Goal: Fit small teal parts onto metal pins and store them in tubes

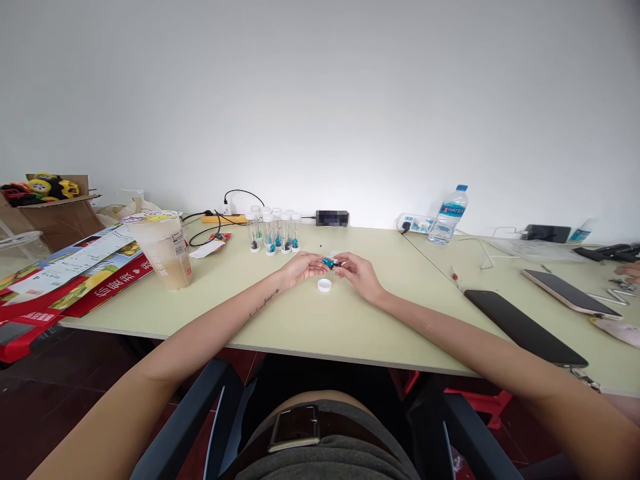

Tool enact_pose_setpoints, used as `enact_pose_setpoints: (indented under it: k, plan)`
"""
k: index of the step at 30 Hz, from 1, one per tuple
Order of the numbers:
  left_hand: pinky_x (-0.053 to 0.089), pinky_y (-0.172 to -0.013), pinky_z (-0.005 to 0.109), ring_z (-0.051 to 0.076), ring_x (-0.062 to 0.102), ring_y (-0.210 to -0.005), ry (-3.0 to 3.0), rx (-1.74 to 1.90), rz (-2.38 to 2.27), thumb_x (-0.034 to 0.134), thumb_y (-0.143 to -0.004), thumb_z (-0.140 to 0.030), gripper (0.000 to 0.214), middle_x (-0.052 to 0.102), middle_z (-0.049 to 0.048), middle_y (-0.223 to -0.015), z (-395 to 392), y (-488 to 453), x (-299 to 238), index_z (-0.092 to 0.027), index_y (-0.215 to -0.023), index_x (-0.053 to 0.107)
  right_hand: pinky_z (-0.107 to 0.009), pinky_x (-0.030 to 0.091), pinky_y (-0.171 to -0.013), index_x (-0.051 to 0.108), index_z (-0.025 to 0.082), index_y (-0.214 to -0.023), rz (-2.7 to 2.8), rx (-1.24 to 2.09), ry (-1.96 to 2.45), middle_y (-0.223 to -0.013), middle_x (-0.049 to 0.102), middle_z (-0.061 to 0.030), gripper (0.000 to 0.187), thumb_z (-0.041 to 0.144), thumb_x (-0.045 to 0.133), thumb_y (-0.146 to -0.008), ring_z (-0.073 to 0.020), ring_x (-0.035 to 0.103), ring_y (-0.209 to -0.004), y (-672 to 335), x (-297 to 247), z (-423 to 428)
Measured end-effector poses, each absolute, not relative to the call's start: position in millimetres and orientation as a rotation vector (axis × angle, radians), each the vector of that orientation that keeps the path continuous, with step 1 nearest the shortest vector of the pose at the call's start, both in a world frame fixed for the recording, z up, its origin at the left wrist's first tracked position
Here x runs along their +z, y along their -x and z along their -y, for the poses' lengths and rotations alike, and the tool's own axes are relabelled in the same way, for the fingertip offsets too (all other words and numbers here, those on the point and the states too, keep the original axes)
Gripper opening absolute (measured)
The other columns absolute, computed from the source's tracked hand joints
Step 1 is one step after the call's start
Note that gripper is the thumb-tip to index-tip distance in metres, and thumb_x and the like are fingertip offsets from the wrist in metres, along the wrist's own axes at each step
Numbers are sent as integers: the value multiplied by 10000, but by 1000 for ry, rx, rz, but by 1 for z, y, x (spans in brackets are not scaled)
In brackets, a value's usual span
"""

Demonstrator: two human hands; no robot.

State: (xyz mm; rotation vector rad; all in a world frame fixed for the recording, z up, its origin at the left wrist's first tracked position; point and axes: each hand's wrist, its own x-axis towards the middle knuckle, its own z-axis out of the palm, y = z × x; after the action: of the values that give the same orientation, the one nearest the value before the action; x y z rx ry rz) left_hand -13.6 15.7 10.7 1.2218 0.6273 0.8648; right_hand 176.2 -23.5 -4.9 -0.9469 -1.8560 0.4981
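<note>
A small, glossy blue piece with black parts [328,263] sits between my two hands above the table; its kind is too small to tell. My left hand [302,268] is closed, fingertips pinching the blue end. From the other side, my right hand [361,276] pinches the black end between thumb and fingers. Just below them a white round cap [324,285] lies on the table. Beyond my left hand stand several clear tubes with white caps [271,233], with small blue, dark or green pieces inside.
At left are a milk tea cup [167,257], a red printed bag [90,267] and a cardboard box [55,223] of toys. A phone [332,218] leans on the wall. Right are a water bottle [449,217], a dark phone [520,327] and another person's hand [627,270].
</note>
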Motion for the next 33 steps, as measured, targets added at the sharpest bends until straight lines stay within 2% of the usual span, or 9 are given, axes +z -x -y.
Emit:
enact_pose_setpoints:
  k: [9, 14, 20, 26, 33]
  plan:
    - [470, -871, 304, 161, 654, -784, -1215, 855, -545, 567, -793, -183, 149, 691, 130, -800, -16, 13, 7, -59, -827, 640, -358, 504, -734, 588, 201, -967, 1838, 516, 933, -824, 647, -43, 247, 358, 554, -781, -178, 619, -756, -175, -5, 24]
    - [469, -881, 291, 153, 655, -788, -1198, 873, -554, 587, -782, -161, 129, 691, 118, -830, -16, 13, 8, -65, -842, 649, -340, 503, -684, 568, 198, -899, 1818, 526, 914, -830, 638, -36, 214, 363, 576, -763, -167, 601, -730, -176, -4, 25]
    - [469, -856, 250, 128, 645, -756, -1143, 850, -540, 584, -781, -130, 92, 683, 102, -788, -16, 13, 10, -70, -807, 648, -322, 482, -659, 572, 199, -884, 1824, 509, 913, -746, 616, -15, 209, 360, 599, -753, -151, 570, -671, -178, -5, 24]
    - [481, -761, 201, 113, 635, -724, -1091, 837, -500, 546, -789, -79, 95, 670, 99, -757, -20, 15, 8, -58, -803, 637, -316, 473, -665, 573, 195, -889, 1828, 506, 883, -787, 621, -26, 225, 367, 601, -746, -157, 576, -702, -177, -4, 25]
    - [488, -737, 196, 116, 638, -717, -1043, 828, -504, 536, -784, -65, 118, 668, 100, -751, -21, 15, 8, -44, -848, 633, -305, 457, -658, 581, 199, -881, 1834, 469, 878, -779, 624, -16, 221, 371, 598, -744, -149, 575, -678, -177, -3, 24]
